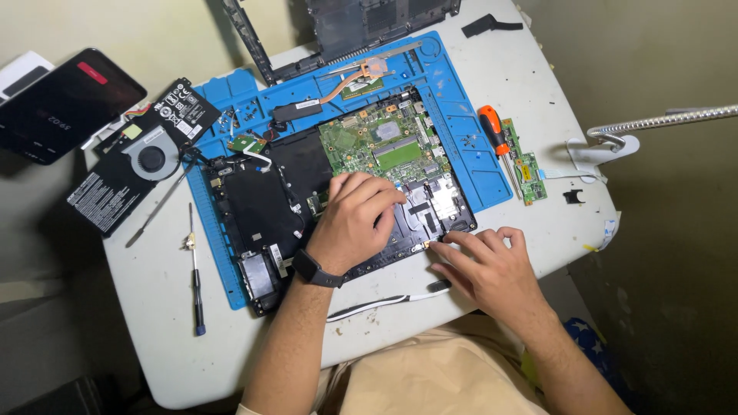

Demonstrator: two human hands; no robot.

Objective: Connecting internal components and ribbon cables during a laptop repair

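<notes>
An opened black laptop base point(261, 207) lies on a blue work mat point(461, 146), with a green motherboard point(380, 142) still in its upper right part. My left hand point(357, 219), with a black wristband, rests palm down on the middle of the base, fingers curled over the board's lower edge. My right hand point(488, 265) lies flat at the base's lower right corner, its fingertips touching the corner edge. Neither hand visibly holds a tool.
A black battery with a fan point(150, 157) on it lies at the left, next to a phone point(58, 104). Two thin screwdrivers point(196, 277) lie left of the mat. An orange-handled screwdriver point(496, 131), a small green board point(529, 169), a copper heat pipe point(357, 77) and a lamp arm point(661, 123) are at the right and back.
</notes>
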